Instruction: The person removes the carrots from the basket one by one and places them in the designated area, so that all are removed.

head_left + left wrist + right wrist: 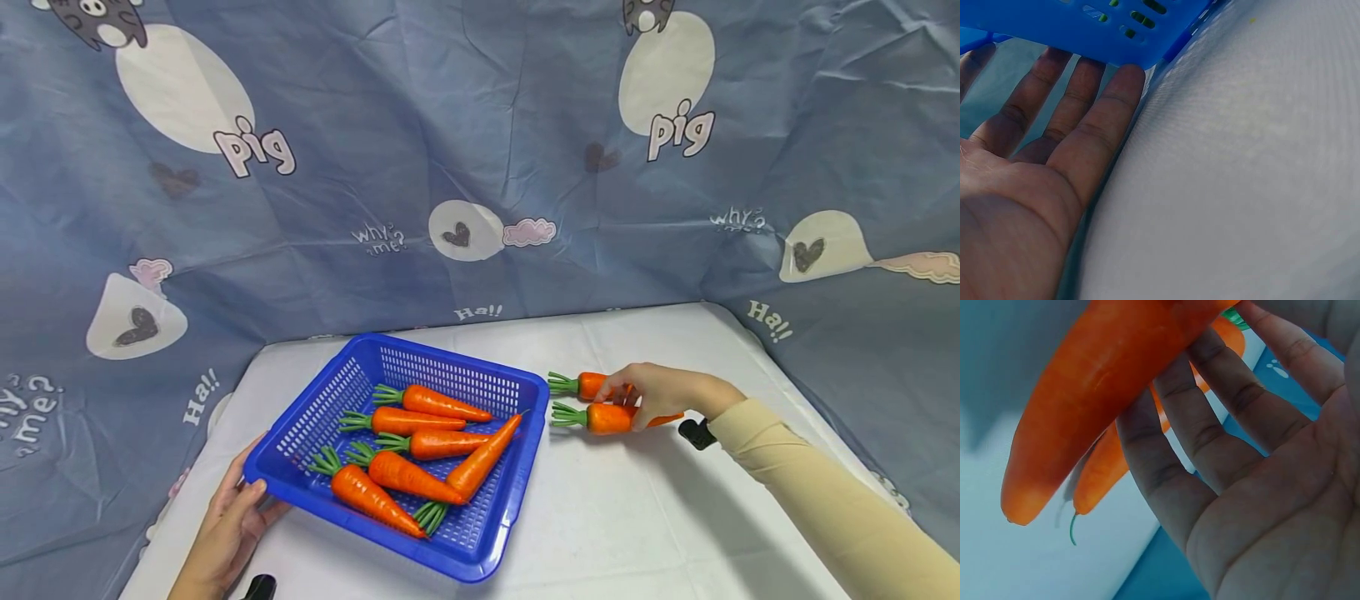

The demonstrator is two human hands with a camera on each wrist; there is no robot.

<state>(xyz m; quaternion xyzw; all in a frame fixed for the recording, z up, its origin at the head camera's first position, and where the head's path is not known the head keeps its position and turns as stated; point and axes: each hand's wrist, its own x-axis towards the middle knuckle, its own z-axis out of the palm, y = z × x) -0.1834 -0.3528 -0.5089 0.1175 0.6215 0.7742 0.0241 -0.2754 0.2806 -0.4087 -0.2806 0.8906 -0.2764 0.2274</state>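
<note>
A blue plastic basket (517, 500) with slotted walls holds several orange carrots (408, 421) with green stalks. My left hand (228, 521) grips its near left corner, thumb at the rim. In the left wrist view, the fingers (1094, 134) reach up to the basket's underside (1054, 31). To the right of the basket, my right hand (660, 396) pinches a carrot (609, 419) around its middle. Fingers lie along this carrot (1085, 406) in the right wrist view; the thumb is mostly hidden. Just behind it lies another carrot (591, 385), partly covered by the hand.
A white cloth (600, 525) covers the table. Behind it hangs a blue-grey printed curtain (480, 167), which also runs down both sides. A black wrist strap piece (697, 433) shows by the right wrist, and another (260, 587) by the left.
</note>
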